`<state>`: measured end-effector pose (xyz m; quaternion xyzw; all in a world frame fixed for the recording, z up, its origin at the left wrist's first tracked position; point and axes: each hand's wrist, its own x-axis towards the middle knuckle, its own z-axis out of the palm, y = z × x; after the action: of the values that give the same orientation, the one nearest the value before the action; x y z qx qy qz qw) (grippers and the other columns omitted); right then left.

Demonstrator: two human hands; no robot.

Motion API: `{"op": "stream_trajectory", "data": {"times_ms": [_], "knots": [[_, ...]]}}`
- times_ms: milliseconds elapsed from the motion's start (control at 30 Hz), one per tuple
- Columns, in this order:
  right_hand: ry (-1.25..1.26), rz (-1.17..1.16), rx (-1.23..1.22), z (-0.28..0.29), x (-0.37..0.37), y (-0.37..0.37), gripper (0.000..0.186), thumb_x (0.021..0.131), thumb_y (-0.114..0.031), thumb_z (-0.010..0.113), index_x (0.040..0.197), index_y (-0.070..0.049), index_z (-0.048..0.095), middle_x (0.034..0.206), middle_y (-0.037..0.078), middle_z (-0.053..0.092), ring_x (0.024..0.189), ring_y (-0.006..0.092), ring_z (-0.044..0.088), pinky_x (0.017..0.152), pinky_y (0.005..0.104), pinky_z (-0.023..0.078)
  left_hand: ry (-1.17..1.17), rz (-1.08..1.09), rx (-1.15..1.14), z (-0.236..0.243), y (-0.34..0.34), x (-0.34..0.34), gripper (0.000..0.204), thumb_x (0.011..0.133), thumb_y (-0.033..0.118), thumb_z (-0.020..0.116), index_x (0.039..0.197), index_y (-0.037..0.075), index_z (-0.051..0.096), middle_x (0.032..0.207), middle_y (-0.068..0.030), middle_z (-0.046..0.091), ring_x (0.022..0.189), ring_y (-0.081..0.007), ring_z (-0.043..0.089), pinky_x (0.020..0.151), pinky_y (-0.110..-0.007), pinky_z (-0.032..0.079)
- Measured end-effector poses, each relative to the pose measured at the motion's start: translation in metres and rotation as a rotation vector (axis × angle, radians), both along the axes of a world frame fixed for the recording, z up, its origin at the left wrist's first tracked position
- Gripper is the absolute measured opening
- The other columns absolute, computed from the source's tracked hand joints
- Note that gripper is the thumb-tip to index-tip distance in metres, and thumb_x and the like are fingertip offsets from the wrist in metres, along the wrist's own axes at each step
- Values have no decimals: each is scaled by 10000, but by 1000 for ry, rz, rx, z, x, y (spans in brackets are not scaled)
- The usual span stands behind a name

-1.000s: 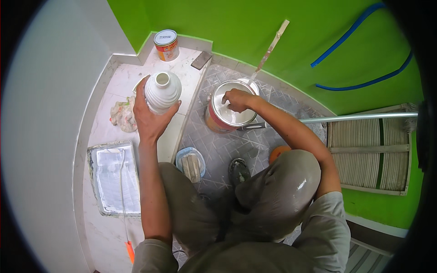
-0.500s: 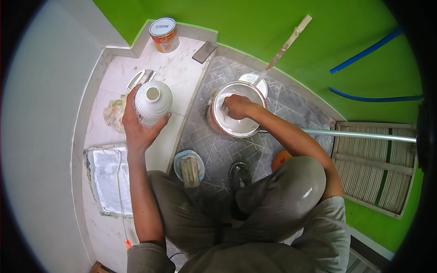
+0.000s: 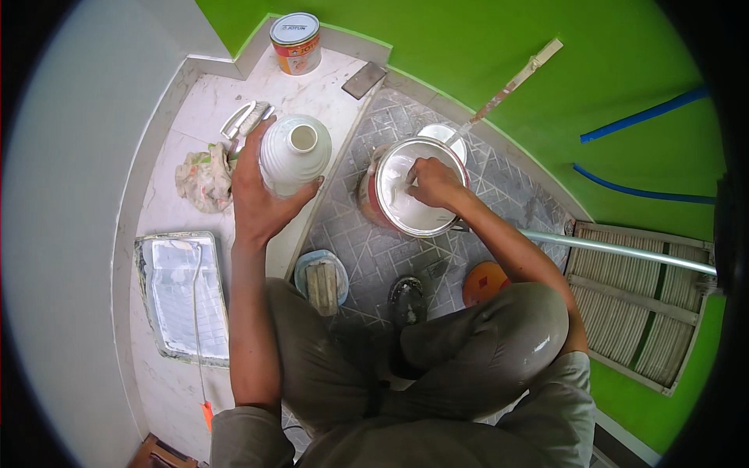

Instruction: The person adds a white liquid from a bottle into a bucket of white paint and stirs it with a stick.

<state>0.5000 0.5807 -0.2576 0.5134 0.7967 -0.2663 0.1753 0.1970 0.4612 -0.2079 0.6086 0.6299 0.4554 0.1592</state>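
Note:
My left hand (image 3: 261, 191) is wrapped round a white ribbed plastic bottle (image 3: 290, 165), thumb on its near right side. The bottle stands upright with its round mouth uncovered. My right hand (image 3: 437, 184) reaches over the large paint can (image 3: 370, 196), its fingers curled down inside the rim. White paint coats the can's inside. Whatever those fingers pinch, if anything, is hidden. Just behind the can sits a white round lid or tub (image 3: 455, 139), partly covered by it. A paint-stained stick (image 3: 511, 84) rises from there against the green wall.
On the pale ledge at left are a paint tray (image 3: 175, 300) with a roller frame (image 3: 200, 312), a crumpled rag (image 3: 204, 186), a brush (image 3: 253, 117) and a closed tin (image 3: 296, 54). A blue bowl (image 3: 342, 273), an orange round object (image 3: 484, 285) and a metal pole (image 3: 616, 248) lie nearby.
My left hand and the bottle have shifted slightly right, uncovering more of the rag and brush. My right hand has moved a little right within the can's opening. The whole view has turned slightly.

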Motion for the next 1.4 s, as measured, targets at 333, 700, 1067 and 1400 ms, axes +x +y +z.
{"op": "stream_trajectory", "data": {"times_ms": [333, 700, 1067, 1400], "knots": [[3, 66, 116, -33, -1, -2, 276, 905, -65, 656, 1157, -26, 762, 1141, 264, 754, 1099, 423, 743, 935, 503, 597, 34, -15, 37, -3, 3, 4, 946, 677, 189, 961, 1496, 26, 516, 1397, -191, 649, 1292, -314, 651, 1133, -439, 503], [14, 54, 98, -25, -2, -1, 250, 924, -79, 648, 1136, 10, 744, 1125, 286, 743, 1086, 429, 742, 939, 516, 590, 31, 11, 43, 2, -5, -1, 935, 676, 181, 952, 1491, 29, 519, 1395, -191, 663, 1294, -316, 660, 1132, -443, 508], [-23, 137, 112, -30, 8, -1, 211, 746, -170, 850, 933, -82, 809, 980, 199, 789, 957, 371, 776, 858, 465, 620, 43, -1, 66, 3, -3, 2, 946, 676, 188, 954, 1498, 31, 514, 1419, -191, 655, 1305, -321, 656, 1145, -446, 501], [-78, 46, -17, -19, 6, 6, 452, 839, -214, 718, 1209, 46, 704, 1171, 280, 751, 1117, 435, 738, 980, 513, 588, 39, 9, 56, 4, -3, 1, 932, 678, 199, 955, 1490, 43, 524, 1408, -183, 659, 1294, -316, 661, 1132, -441, 510]]}}
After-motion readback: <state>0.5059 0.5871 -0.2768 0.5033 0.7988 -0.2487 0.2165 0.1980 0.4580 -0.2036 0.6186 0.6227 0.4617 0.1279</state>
